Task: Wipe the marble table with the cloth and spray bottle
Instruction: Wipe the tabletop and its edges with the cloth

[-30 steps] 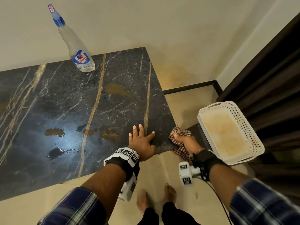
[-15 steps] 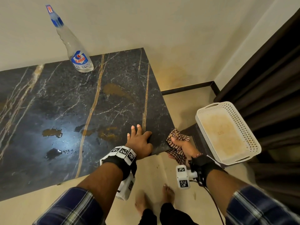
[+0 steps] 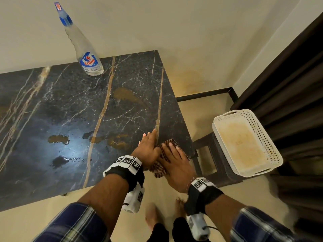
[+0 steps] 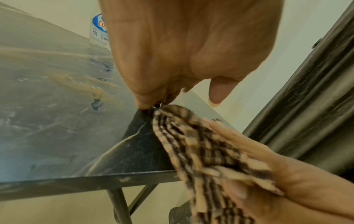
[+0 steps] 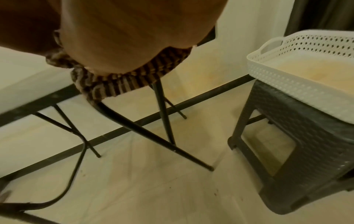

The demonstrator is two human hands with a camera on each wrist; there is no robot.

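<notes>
The dark marble table [image 3: 70,105] fills the left of the head view. A clear spray bottle [image 3: 87,56] with a blue nozzle stands at its far edge, away from both hands. My left hand [image 3: 148,147] rests flat on the table's near right corner, fingertips on the marble [image 4: 47,121] and thumb free. Right beside it, my right hand [image 3: 174,159] holds the brown checked cloth [image 3: 172,142] down on that corner. Its fingers lie on top of the cloth [image 4: 191,144] and its thumb is tucked under the fold. Part of the cloth [image 5: 118,84] hangs over the table edge.
Wet puddles [image 3: 58,139] and brown stains [image 3: 124,94] mark the marble left of my hands. A white perforated tray [image 3: 262,135] sits on a dark stool [image 3: 218,163] to the right, in front of a dark curtain [image 3: 288,75]. Thin black table legs [image 5: 164,113] stand below.
My right hand has brought the cloth from beside the table's right edge up onto the corner, next to my left hand. The left hand has stayed on the marble.
</notes>
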